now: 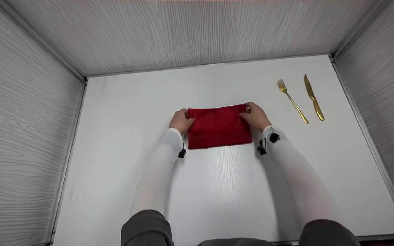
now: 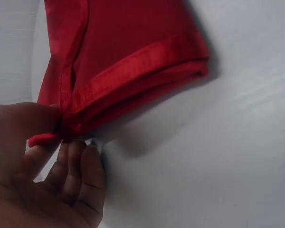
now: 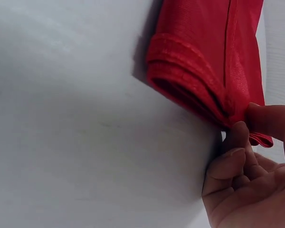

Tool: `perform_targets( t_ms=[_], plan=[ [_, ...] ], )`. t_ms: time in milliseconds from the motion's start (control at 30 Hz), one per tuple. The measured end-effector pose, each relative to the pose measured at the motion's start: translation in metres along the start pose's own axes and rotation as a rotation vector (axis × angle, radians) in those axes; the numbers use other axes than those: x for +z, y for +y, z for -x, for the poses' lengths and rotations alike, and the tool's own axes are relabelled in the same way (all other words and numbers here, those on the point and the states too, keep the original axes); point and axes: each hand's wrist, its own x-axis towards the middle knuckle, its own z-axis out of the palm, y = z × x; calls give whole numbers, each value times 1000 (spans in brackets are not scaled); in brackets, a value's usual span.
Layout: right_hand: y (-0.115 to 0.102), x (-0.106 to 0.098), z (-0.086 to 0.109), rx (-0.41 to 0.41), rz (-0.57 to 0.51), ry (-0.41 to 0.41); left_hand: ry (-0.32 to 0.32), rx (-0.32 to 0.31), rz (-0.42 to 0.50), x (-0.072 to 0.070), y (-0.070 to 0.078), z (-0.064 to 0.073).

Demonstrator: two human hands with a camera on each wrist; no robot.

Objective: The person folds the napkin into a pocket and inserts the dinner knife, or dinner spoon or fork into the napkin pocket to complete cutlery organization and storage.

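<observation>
A red cloth napkin (image 1: 219,127), folded into a rectangle of several layers, lies in the middle of the white table. My left hand (image 1: 181,121) pinches its left edge near the far corner, thumb on top and fingers beneath. At the opposite end, my right hand (image 1: 257,117) pinches the far right corner in the same way. The left wrist view shows the napkin's hemmed layers (image 2: 142,61) stacked along the side, with the held corner raised. In the right wrist view the folded end (image 3: 190,71) bulges into a loop beside the thumb and fingertips.
A gold fork (image 1: 292,101) and a gold knife (image 1: 314,97) lie side by side on the table (image 1: 128,102), right of the napkin. Grey wood-grain panels (image 1: 197,34) stand around the back and both sides.
</observation>
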Motion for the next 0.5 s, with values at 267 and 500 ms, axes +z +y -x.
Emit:
perform_targets(
  t_ms=[267,500],
  plan=[
    [-2,-2,2,-29,-29,63,-13,-20,183,-1,9,3],
    [-6,-1,7,-35,-180,48,-57,-20,116,-11,7,9]
  ],
)
